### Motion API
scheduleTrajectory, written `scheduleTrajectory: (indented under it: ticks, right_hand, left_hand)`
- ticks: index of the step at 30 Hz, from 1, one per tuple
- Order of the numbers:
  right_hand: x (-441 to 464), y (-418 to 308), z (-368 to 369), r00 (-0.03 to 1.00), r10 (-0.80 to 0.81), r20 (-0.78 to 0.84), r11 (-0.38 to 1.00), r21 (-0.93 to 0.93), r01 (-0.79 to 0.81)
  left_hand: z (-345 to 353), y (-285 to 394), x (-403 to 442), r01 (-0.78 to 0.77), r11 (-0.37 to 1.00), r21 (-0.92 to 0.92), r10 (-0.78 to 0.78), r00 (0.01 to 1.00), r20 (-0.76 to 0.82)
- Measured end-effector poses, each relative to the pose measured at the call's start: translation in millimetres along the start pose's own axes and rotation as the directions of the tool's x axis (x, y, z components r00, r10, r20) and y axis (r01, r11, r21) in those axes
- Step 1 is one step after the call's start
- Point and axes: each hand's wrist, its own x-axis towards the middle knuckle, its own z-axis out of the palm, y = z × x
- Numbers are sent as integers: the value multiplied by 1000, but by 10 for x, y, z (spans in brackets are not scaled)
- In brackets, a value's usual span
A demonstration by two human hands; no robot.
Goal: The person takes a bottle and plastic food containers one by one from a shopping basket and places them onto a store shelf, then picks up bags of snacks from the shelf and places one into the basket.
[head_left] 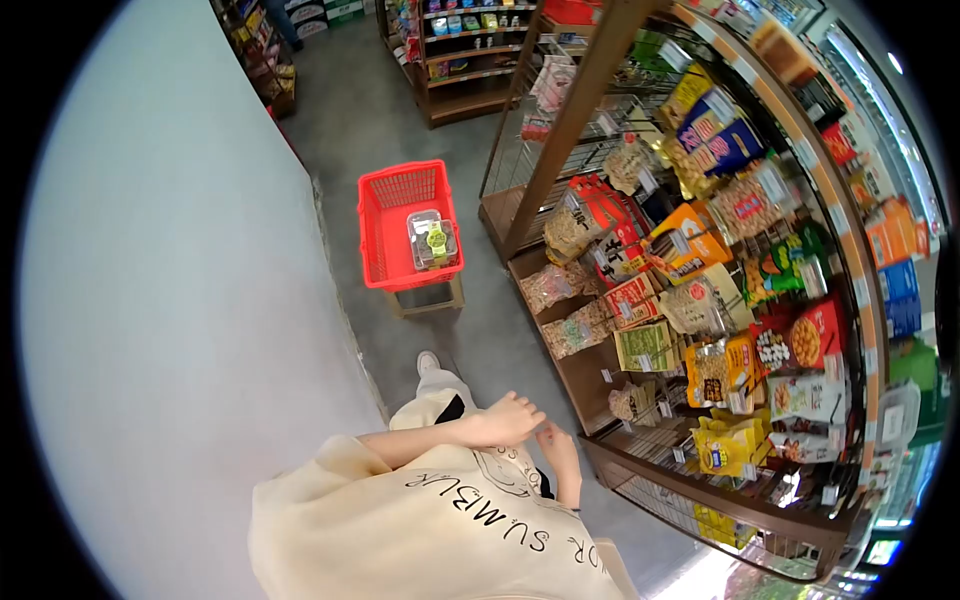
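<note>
My left hand (508, 418) is held in front of my cream shirt (400, 510), its fingers loosely bent and a little apart. Close beside it is my right hand (558, 452), with fingers slightly curled toward the left one. I see nothing in either hand. Ahead of me on the floor side, a red plastic shopping basket (365, 225) rests on a small wooden stool (430, 305). Inside the basket lies a clear plastic box (424, 222) with a green label and dark contents. Both hands are apart from the basket.
On my right stands a wood-framed wire rack (530, 200) hung with many snack bags, including an orange bag (685, 240) and a yellow bag (725, 445). A pale wall (180, 280) runs along my left. Farther ahead is another stocked shelf (470, 100) beyond the grey floor (340, 100).
</note>
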Motion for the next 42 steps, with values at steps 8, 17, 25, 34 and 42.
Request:
scheduleTrajectory:
  ticks: [8, 17, 25, 34, 42]
  right_hand:
    - [915, -1029, 99, 991, -88, 99, 985, -141, 101]
    - [1677, -1932, 635, 922, -203, 331, 959, -121, 255]
    - [2016, -2305, 832, 868, -209, 450, 948, -125, 292]
    - [2628, -2541, 984, 816, -386, 430, 882, -88, 464]
    - [4123, -2903, 1151, 885, -427, 183, 872, 342, 350]
  left_hand:
    - [-226, -1074, -644, 372, 928, -38, -371, 928, 15]
    - [-425, -1994, -1503, 646, 754, -121, -651, 759, -5]
    - [-302, -2287, -1865, 788, 593, -164, -798, 602, 5]
    - [-361, -2704, -1681, 812, 541, -221, -830, 557, 14]
    - [-587, -3156, -1367, 860, 398, -318, -896, 439, 65]
